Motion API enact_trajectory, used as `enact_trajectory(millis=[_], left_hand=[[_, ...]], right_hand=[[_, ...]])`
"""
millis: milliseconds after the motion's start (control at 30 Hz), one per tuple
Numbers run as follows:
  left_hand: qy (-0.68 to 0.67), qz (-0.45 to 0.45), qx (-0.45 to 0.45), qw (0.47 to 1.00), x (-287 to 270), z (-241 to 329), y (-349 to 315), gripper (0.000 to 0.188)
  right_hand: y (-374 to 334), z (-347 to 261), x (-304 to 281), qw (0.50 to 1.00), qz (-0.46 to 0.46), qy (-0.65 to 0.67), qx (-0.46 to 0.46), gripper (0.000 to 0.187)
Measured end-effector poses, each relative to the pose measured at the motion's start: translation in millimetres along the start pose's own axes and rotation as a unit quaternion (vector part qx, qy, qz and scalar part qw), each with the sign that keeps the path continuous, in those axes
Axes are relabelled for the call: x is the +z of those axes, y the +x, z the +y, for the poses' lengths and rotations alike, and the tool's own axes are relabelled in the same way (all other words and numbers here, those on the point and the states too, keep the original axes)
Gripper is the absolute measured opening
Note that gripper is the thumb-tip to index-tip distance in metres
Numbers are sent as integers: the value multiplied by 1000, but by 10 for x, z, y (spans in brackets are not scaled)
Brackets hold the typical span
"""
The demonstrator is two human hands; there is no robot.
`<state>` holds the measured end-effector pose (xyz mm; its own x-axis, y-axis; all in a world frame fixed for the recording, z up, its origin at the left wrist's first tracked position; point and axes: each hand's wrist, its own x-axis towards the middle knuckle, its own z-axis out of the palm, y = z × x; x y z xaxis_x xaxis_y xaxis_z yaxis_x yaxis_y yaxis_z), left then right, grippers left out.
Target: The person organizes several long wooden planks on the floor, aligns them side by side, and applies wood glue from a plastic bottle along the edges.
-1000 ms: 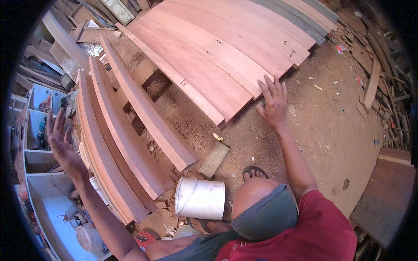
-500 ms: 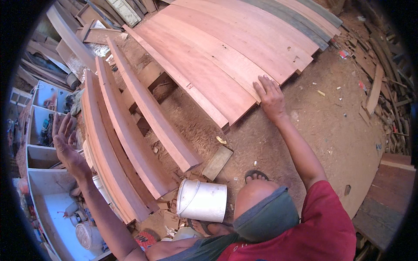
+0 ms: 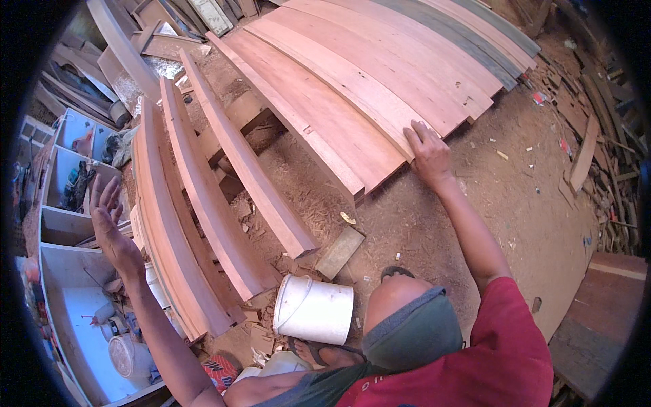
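Right hand (image 3: pixel 430 157): fingers over plank (image 3: pixel 359 95) end beyond bucket (image 3: pixel 314 310); hold unclear
Left hand (image 3: pixel 115 227): loose, empty, left of bucket
Red packet (image 3: pixel 220 370): white lettering

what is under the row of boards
By the left edge of the boards, a wooden block and shavings on the ground show; whether the block runs under is unclear. The boards cover everything farther in, so it cannot be seen.
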<state>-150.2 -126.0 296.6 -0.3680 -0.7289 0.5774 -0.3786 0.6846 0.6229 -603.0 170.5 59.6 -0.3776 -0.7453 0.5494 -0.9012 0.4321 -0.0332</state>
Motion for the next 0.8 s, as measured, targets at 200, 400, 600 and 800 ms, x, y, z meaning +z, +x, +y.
enact_trajectory(millis=[200, 400, 600, 800], left_hand=[[-7, 10, -5, 1000, -70, -42, -14, 65], [3, -5, -7, 1000, -37, -48, -15, 66], [-2, -6, 3, 1000, -4, -41, 22, 65], [17, -14, 4, 1000, 32, -30, 22, 67]], right_hand=[[191, 30, -265, 980, -46, 114, 159, 40], [275, 227, -323, 957, -64, 162, 234, 41], [342, 396, -298, 962, -59, 135, 231, 44], [283, 567, -173, 943, -27, 155, 294, 47]])
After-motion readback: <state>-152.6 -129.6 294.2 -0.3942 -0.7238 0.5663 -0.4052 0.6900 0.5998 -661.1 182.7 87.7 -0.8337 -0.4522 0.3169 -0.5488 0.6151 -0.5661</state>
